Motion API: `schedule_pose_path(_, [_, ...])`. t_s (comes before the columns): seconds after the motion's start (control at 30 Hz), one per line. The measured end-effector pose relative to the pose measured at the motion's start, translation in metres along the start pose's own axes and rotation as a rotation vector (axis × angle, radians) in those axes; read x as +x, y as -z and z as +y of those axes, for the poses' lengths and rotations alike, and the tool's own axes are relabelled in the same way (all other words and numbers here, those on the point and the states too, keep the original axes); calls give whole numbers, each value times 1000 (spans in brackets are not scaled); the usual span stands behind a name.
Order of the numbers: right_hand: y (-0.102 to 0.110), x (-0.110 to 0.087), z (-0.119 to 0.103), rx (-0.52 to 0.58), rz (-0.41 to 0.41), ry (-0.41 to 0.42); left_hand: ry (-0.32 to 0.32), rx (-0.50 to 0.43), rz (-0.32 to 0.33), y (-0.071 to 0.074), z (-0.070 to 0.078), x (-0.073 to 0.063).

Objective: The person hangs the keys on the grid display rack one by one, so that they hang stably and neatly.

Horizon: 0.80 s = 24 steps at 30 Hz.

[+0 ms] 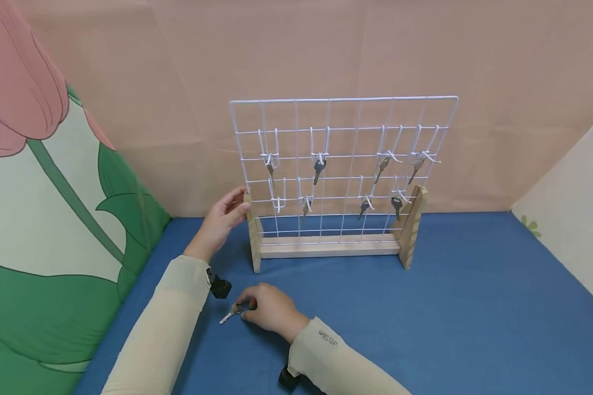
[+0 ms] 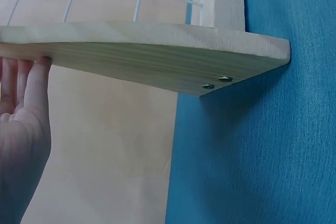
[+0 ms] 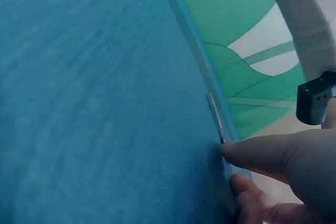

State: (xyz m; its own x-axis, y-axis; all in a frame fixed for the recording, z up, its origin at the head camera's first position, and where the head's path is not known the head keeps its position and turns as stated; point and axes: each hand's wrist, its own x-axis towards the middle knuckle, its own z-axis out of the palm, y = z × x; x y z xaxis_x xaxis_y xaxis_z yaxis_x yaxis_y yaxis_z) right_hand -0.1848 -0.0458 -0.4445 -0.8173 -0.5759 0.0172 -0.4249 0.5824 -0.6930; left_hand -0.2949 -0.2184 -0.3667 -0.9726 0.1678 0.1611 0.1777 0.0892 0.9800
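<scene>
A white wire grid rack stands on wooden side supports, with several keys hanging from its white double-pronged hooks. The lower-left hook carries no key. My left hand holds the upper end of the left wooden support; in the left wrist view its fingers meet the board's outer face. In front of the rack, low over the blue cloth, my right hand pinches a loose silver key by its head. The key's blade points away from the fingertips in the right wrist view.
Blue cloth covers the table. A brown backdrop rises behind the rack. A panel with a printed tulip borders the left side, and a white panel the right. Black wrist devices sit below both sleeves.
</scene>
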Motion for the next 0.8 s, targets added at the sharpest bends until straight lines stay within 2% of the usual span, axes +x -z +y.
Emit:
schedule_pose_path(0.23, [-1, 9, -3, 85, 64, -54, -27, 31, 26, 4, 7, 1])
schedule_pose_path(0.5, [-5, 8, -7, 19, 89, -115, -15, 33, 14, 3, 5, 0])
schedule_pose_path(0.67, [-10, 6, -7, -21, 118, -113, -13, 34, 6, 2, 2, 0])
schedule_pose_path(0.8, [-12, 5, -5, -12, 146, -113, -11, 35, 4, -1, -1, 1])
